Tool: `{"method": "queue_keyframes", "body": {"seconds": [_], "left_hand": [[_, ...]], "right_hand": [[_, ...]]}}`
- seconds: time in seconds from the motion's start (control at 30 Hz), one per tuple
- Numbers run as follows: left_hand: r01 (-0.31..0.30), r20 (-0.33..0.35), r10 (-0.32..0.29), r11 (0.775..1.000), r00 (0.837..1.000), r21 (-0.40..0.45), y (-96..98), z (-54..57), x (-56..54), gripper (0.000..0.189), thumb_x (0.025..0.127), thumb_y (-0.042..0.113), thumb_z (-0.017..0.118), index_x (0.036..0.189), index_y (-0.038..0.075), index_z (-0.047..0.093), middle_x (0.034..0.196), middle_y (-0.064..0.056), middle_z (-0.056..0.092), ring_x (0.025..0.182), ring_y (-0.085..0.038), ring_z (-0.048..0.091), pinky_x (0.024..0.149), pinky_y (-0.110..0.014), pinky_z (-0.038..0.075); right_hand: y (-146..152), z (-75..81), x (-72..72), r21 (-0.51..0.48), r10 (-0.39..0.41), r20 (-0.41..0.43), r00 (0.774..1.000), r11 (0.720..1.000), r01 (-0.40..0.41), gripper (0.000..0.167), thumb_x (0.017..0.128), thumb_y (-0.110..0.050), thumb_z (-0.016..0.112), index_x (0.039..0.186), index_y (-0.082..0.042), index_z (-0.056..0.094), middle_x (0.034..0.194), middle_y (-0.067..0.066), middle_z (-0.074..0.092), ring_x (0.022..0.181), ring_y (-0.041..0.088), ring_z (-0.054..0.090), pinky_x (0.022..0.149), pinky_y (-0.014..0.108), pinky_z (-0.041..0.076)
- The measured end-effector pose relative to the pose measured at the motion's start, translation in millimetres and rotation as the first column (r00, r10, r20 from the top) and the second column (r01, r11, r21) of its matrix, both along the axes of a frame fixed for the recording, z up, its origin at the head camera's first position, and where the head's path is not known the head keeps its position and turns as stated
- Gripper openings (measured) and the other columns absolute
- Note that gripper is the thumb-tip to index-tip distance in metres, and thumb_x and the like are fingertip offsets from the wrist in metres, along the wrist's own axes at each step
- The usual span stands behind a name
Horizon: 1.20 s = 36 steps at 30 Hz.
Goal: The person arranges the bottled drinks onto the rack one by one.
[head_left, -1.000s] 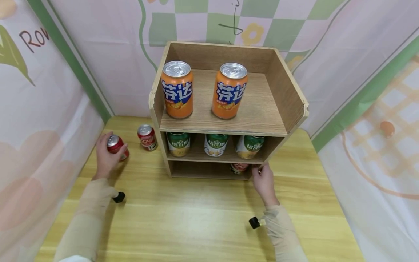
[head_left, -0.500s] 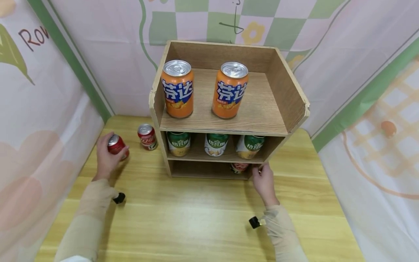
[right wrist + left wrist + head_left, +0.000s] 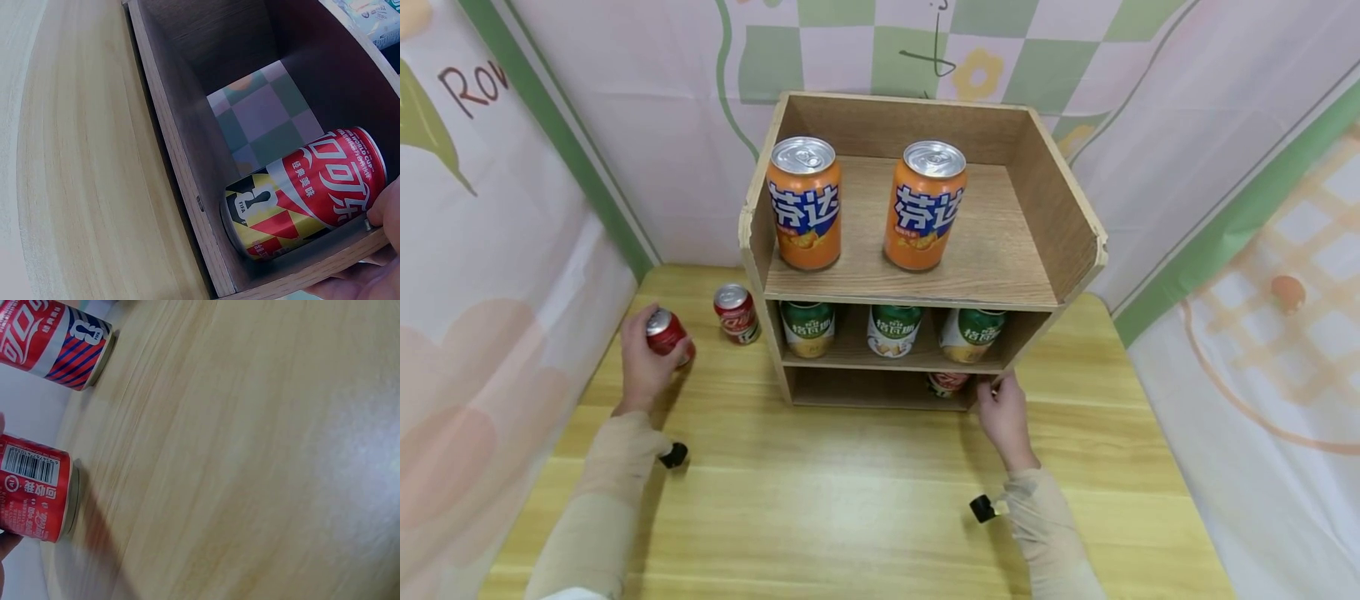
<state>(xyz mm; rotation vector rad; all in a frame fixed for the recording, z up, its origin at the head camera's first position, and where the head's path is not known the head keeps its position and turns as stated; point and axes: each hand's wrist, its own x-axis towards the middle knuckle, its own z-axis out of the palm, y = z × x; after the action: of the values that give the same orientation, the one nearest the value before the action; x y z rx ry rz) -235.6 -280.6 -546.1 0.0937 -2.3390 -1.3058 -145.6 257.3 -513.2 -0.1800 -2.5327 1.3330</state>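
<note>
At the table's left side, my left hand point(image 3: 646, 354) holds a red cola can point(image 3: 664, 331), thumb on one side and fingers on the other. In the left wrist view its barcode side shows, its base at or just above the table. A second red cola can point(image 3: 737, 314) stands upright between that hand and the wooden shelf point(image 3: 895, 298). My right hand point(image 3: 1004, 421) grips the lower right side panel, its thumb inside and fingers outside. Close to that thumb, a red and yellow cola can point(image 3: 306, 194) stands in the bottom compartment; the thumb possibly touches it.
On the shelf's top level stand two orange soda cans point(image 3: 805, 204), at the left and middle. Three green and white cans point(image 3: 894, 331) fill out the middle level in a row. Printed cloth walls point(image 3: 685, 167) enclose the wooden table point(image 3: 835, 500) at back and sides.
</note>
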Motion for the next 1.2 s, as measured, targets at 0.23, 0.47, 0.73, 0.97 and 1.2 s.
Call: {"method": "queue_keyframes", "body": {"seconds": [0.23, 0.47, 0.73, 0.97, 1.2], "left_hand": [[-0.017, 0.039, 0.017, 1.0, 0.999, 0.015, 3.8, 4.4, 2.3, 0.073, 0.083, -0.004, 0.076, 0.148, 0.0, 0.043, 0.145, -0.028, 0.039, 0.132, -0.043, 0.042, 0.116, -0.057, 0.036], [-0.025, 0.077, 0.024, 0.999, 0.997, 0.021, 7.2, 8.1, 4.9, 0.072, 0.084, -0.005, 0.073, 0.148, 0.0, 0.04, 0.145, -0.027, 0.037, 0.133, -0.043, 0.042, 0.116, -0.059, 0.036], [-0.02, 0.137, 0.02, 1.0, 0.99, -0.002, 6.9, 6.8, 8.4, 0.073, 0.088, 0.0, 0.074, 0.15, 0.005, 0.038, 0.146, -0.025, 0.037, 0.134, -0.043, 0.043, 0.114, -0.062, 0.037], [-0.011, 0.174, 0.015, 1.0, 0.985, -0.023, 7.4, 8.9, 15.6, 0.073, 0.09, 0.003, 0.074, 0.151, 0.007, 0.036, 0.148, -0.024, 0.036, 0.136, -0.045, 0.041, 0.113, -0.065, 0.037], [-0.013, 0.164, 0.022, 0.999, 0.986, -0.052, 9.3, 7.7, 21.3, 0.073, 0.09, 0.005, 0.075, 0.151, 0.007, 0.037, 0.148, -0.025, 0.038, 0.135, -0.046, 0.043, 0.112, -0.066, 0.037]], "right_hand": [[0.8, -0.7, -0.5, -0.005, 0.0, 0.009, 1.0, 1.0, 0.0, 0.033, 0.101, 0.0, 0.048, 0.132, 0.012, 0.047, 0.128, 0.038, 0.058, 0.117, 0.05, 0.059, 0.095, 0.06, 0.054], [0.8, -0.9, 0.4, -0.002, -0.002, -0.007, 1.0, 1.0, 0.002, 0.033, 0.101, 0.001, 0.048, 0.132, 0.013, 0.048, 0.127, 0.039, 0.058, 0.116, 0.051, 0.059, 0.094, 0.061, 0.054], [1.4, -1.1, 0.6, 0.001, 0.002, -0.016, 1.0, 1.0, -0.002, 0.035, 0.1, 0.0, 0.048, 0.133, 0.013, 0.047, 0.127, 0.039, 0.058, 0.115, 0.05, 0.06, 0.092, 0.062, 0.055], [0.7, -1.3, 1.2, 0.006, -0.002, -0.017, 1.0, 1.0, 0.002, 0.035, 0.1, 0.001, 0.049, 0.133, 0.013, 0.048, 0.126, 0.038, 0.059, 0.115, 0.049, 0.06, 0.093, 0.061, 0.055], [-0.3, -0.8, 1.4, 0.011, -0.003, -0.022, 1.0, 1.0, 0.003, 0.031, 0.1, 0.0, 0.048, 0.128, 0.012, 0.049, 0.119, 0.037, 0.061, 0.112, 0.047, 0.061, 0.092, 0.061, 0.055]]}}
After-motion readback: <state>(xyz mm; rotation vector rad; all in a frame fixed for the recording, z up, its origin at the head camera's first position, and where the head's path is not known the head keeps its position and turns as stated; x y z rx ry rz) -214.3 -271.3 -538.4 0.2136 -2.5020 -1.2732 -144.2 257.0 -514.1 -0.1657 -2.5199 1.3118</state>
